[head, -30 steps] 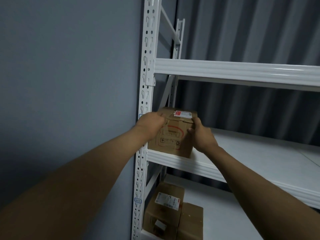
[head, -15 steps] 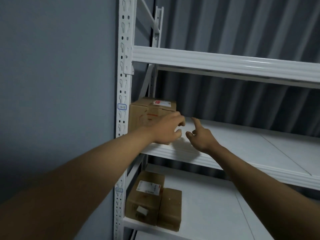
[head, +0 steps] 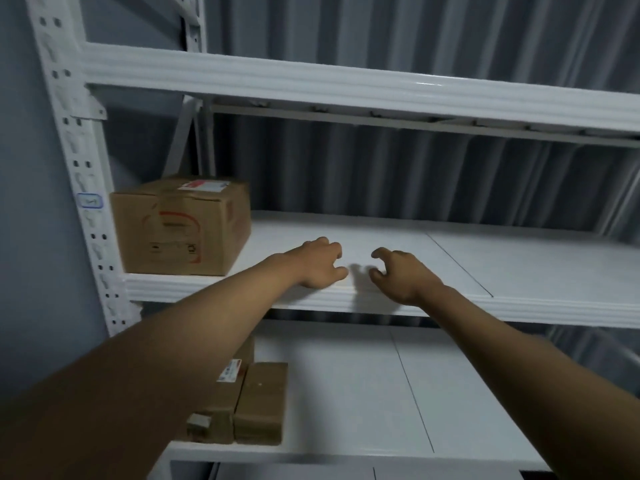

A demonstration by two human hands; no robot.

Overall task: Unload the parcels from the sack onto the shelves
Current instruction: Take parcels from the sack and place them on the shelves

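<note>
Three parcels can be seen on the shelves at this moment. One cardboard box, with a red and white label on its top and a red print on its front, stands upright at the far left end of the middle shelf, close beside the white perforated upright of the rack. On the lower shelf there are two more parcels: a flat brown box, and just beside it on the left a labelled box, which is partly hidden behind the left forearm.

Both hands are free. The left hand hovers over the front edge of the middle shelf, a little to the right of the cardboard box and not touching it; its fingers are loosely curled and hold nothing. The right hand is near it, also with relaxed, half-bent fingers and nothing between them.

The sack does not appear in this view, so I cannot tell how many parcels remain inside it. I judge that the placing of the cardboard box is done, and that the task is only partly finished: most of the middle and lower shelves carries nothing, and the top shelf shows only its front beam and underside. Probably the next step is to go to the sack for another parcel.
</note>
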